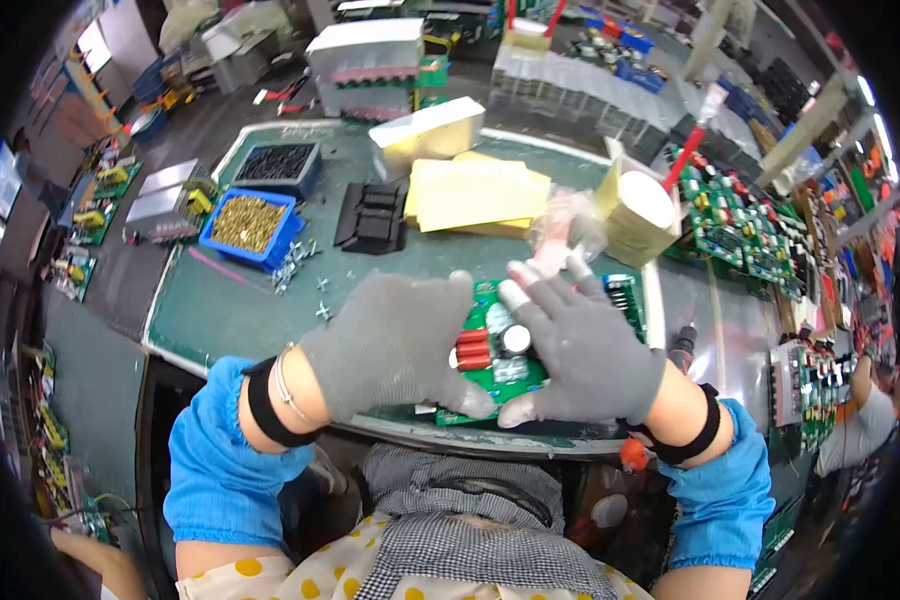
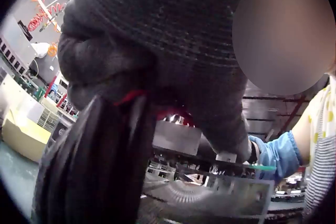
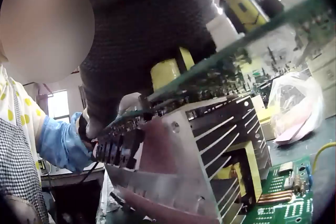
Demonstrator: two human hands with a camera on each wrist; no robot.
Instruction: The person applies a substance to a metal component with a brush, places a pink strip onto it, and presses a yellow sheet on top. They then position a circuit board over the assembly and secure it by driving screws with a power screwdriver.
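In the head view, both grey-gloved hands are at a green circuit board (image 1: 485, 378) near the bench's front edge. Red cylindrical parts and a white-topped round capacitor (image 1: 515, 340) show between them. My left hand (image 1: 395, 340) grips the board's left side, its thumb by the front edge; the left wrist view shows curled fingers. My right hand (image 1: 595, 350) rests over the right side with fingers spread and fairly straight, thumb near the front edge. The right wrist view shows the board edge-on, with a finned metal heat sink (image 3: 231, 150) below it. The palms hide much of the board.
On the green mat lie a blue bin of brass screws (image 1: 247, 222), a bin of black parts (image 1: 277, 163), loose silver screws (image 1: 295, 262), a black block (image 1: 370, 217) and yellow pads (image 1: 475, 195). A clear plastic bag (image 1: 570, 225) and a box with a white roll (image 1: 645, 200) stand right.
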